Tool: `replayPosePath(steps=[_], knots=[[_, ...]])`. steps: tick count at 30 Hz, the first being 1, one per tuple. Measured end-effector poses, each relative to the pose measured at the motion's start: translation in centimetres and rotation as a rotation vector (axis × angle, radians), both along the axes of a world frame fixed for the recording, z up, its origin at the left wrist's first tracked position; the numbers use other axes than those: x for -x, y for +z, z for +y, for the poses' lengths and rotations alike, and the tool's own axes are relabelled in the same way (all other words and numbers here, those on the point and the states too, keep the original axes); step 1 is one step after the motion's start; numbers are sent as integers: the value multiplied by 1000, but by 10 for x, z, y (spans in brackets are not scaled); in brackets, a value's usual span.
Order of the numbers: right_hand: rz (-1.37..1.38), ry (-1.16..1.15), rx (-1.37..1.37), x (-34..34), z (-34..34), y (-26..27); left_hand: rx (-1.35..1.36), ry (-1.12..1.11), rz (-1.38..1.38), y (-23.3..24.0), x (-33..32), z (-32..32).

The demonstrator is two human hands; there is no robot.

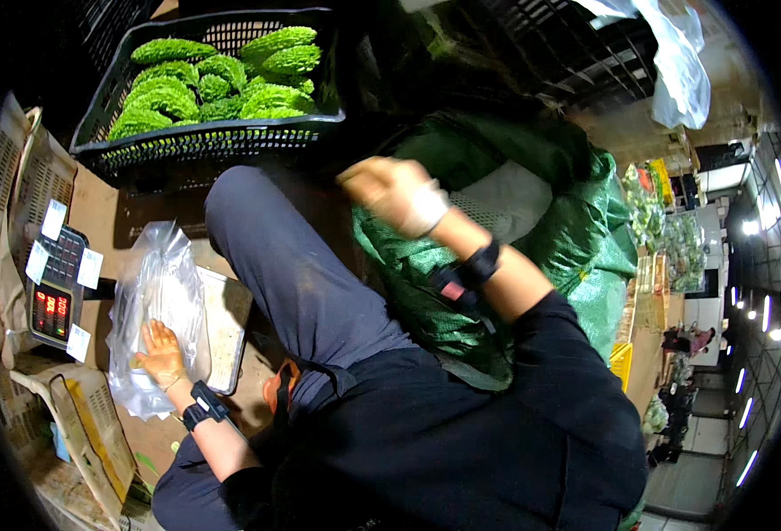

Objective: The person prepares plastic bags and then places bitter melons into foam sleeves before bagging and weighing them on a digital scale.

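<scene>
My left hand [163, 355] lies palm down, fingers spread, on a stack of clear plastic bags [158, 292]. The bags rest on the platform of a weighing scale [226, 332], whose keypad and lit red display [52, 312] stand to the left. Blurred by motion, my right hand [394, 196] is in front of the opening of a green woven sack [590, 292]; its wrist wears a white band, and whether its fingers hold anything is not clear. Beyond my knee, a black plastic crate [211, 143] contains several green bitter melons [165, 99].
Beige plastic crates [101, 425] line the left side. White netting [497, 206] shows inside the sack's mouth. A translucent plastic bag [683, 79] hangs at the upper right. Farther off, a person [689, 340] is near bagged vegetables [683, 245] and a yellow crate [621, 366].
</scene>
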State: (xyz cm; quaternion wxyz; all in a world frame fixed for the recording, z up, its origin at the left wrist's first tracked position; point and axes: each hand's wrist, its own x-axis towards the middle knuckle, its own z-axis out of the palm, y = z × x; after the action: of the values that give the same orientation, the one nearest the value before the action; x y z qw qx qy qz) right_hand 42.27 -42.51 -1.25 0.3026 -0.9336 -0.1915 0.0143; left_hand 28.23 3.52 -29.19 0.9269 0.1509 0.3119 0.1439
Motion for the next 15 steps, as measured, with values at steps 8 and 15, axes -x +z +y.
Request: replayPosePath(steps=[8,15], knots=[[552,-198,990,31,-235,-108,-333,-434,225,31,-8,-40],[544,-206,854,16,-184,-4,-550,-598,268,40,2,-35]])
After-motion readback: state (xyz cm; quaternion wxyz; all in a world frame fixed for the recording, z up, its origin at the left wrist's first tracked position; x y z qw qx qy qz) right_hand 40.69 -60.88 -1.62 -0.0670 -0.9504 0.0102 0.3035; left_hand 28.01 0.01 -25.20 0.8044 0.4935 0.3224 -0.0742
